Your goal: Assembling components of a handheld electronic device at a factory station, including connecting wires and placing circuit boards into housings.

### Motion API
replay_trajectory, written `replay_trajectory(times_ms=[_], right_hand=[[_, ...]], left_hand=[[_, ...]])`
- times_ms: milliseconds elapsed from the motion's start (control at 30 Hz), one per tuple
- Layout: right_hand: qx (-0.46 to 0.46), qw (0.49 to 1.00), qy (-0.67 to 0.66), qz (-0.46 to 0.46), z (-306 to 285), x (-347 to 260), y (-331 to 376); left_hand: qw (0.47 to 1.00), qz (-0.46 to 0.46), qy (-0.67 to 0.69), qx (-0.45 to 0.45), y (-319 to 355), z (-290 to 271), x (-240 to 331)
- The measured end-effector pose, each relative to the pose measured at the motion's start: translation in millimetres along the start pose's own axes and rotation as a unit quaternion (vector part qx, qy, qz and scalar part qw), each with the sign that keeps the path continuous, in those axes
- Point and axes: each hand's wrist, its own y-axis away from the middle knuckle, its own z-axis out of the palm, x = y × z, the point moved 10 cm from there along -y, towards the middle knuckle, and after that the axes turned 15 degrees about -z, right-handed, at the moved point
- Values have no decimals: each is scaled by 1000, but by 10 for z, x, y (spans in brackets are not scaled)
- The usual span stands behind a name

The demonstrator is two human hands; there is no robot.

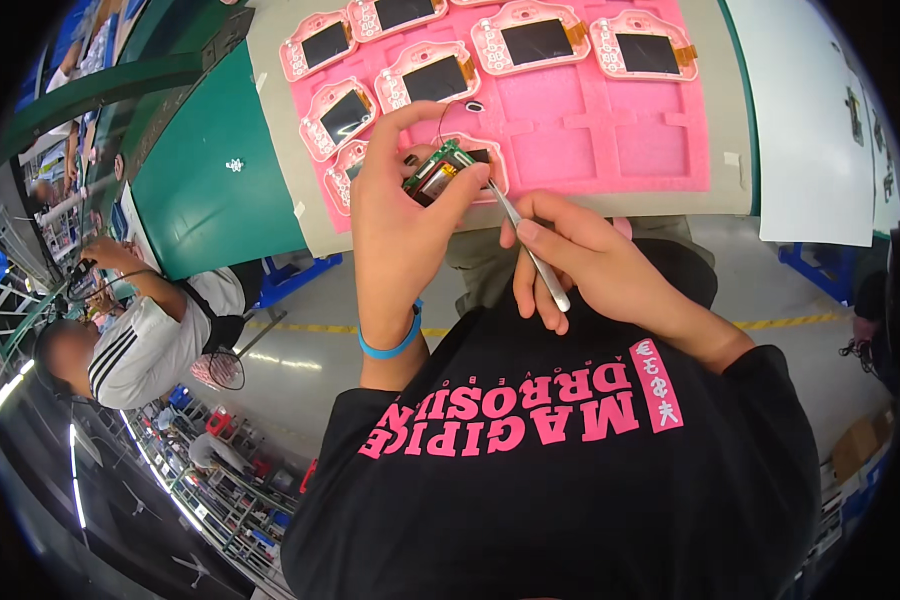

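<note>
While your left hand [400,225] pinches the board [448,162] and your right hand [598,265] the tweezers [551,280], guide the tips [493,187] lightly, clear of the thin wire [441,124].

The tee [570,510] I'm seeing from my end is black, short sleeves [770,400], chunky pink lettering [560,410] plus a pink rectangle [658,385] with white characters. Left hand [402,205] and right hand [590,260] bare, bright blue wristband [390,345] on the left.
</note>
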Motion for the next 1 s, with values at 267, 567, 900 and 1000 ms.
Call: replay_trajectory(times_ms=[267,567,900,1000], right_hand=[[13,1000,-18,1,51,77,-66],[17,998,31,-51,31,-1,-140],[40,981,143,-125,-63,-101,-126],[43,969,193,-148,-72,-147,-113]], left_hand=[[1000,-12,16,2,-7,-27,-85],[997,-26,76,-2,21,-42,-62],[977,-65,166,-115,101,-61,-309],[976,-83,151,-130,123,-50,-294]])
